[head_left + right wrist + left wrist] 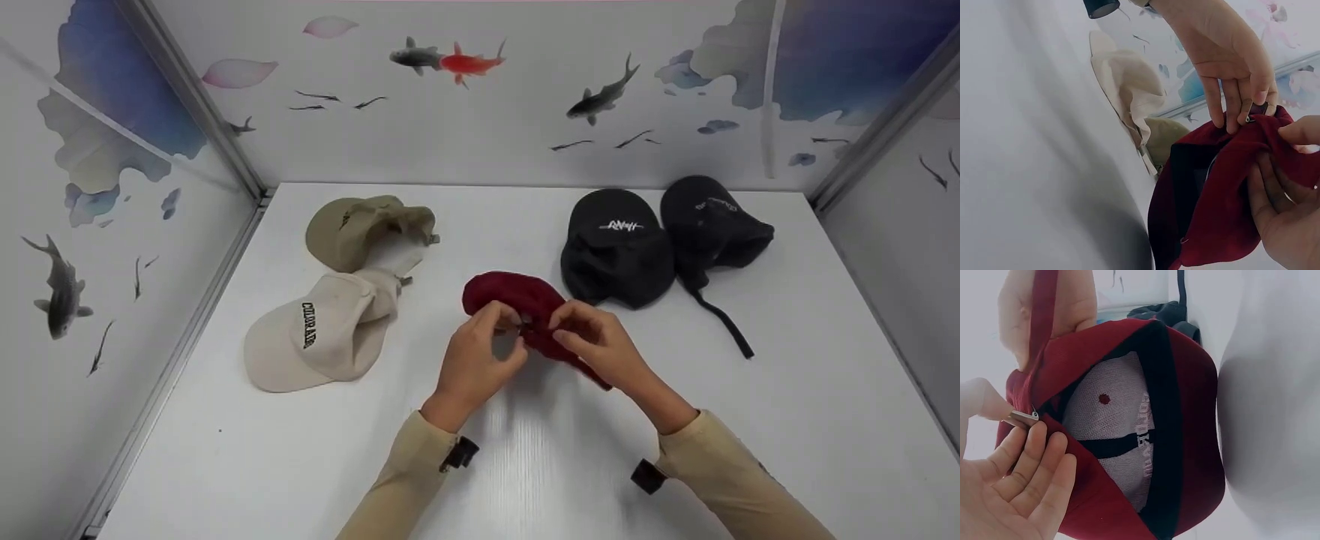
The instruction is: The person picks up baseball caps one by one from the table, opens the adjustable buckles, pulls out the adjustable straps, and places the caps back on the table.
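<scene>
A dark red cap is in both hands over the middle of the table, its inside with a dark sweatband facing the left wrist camera. Between thumb and fingers, my left hand pinches the small metal buckle at the cap's back strap. The right hand pinches the red strap on the other side of the buckle. In the right wrist view, red fabric runs between the right hand's thumb and fingers.
To the left lie a khaki cap and a cream cap with dark lettering. Two black caps sit at the back right: one with a white logo, another with its strap trailing forward. Printed panels wall the white table.
</scene>
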### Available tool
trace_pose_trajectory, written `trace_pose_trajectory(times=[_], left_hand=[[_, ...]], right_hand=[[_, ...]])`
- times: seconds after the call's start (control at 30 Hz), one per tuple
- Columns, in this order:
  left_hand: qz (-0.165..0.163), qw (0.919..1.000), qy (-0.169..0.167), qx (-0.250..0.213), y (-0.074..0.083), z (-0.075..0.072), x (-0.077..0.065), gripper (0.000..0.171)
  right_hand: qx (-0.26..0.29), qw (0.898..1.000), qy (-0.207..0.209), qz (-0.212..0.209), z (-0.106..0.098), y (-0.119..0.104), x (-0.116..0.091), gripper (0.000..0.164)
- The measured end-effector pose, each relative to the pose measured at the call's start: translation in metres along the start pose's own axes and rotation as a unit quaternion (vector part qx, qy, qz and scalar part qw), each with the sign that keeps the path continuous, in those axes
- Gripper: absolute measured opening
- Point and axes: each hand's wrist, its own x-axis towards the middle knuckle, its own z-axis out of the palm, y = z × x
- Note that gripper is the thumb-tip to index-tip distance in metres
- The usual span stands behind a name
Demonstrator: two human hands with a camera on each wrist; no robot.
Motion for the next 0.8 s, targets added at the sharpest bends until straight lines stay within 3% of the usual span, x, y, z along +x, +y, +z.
trace_pose_trajectory(times=[0.2,0.43,0.6,0.8], left_hand=[[0.017,0.9997,0.001,0.015,0.0024,0.0004,-0.0014,0.02],[0.024,0.9996,-0.015,0.004,0.0035,0.0011,-0.0019,0.023],[0.036,0.9989,-0.028,0.002,0.0013,0.0001,-0.0015,0.022],[0.01,0.9989,0.018,0.042,-0.0021,0.001,-0.0005,0.014]], right_hand=[[-0.012,1.0,0.012,0.026,0.0027,-0.003,0.0007,0.01],[-0.049,0.997,0.066,0.004,0.0076,-0.0027,0.0013,0.016],[-0.043,0.995,0.091,0.014,0.0076,-0.0021,0.0008,0.015],[-0.013,0.997,0.073,0.007,0.004,-0.0009,0.0011,0.018]])
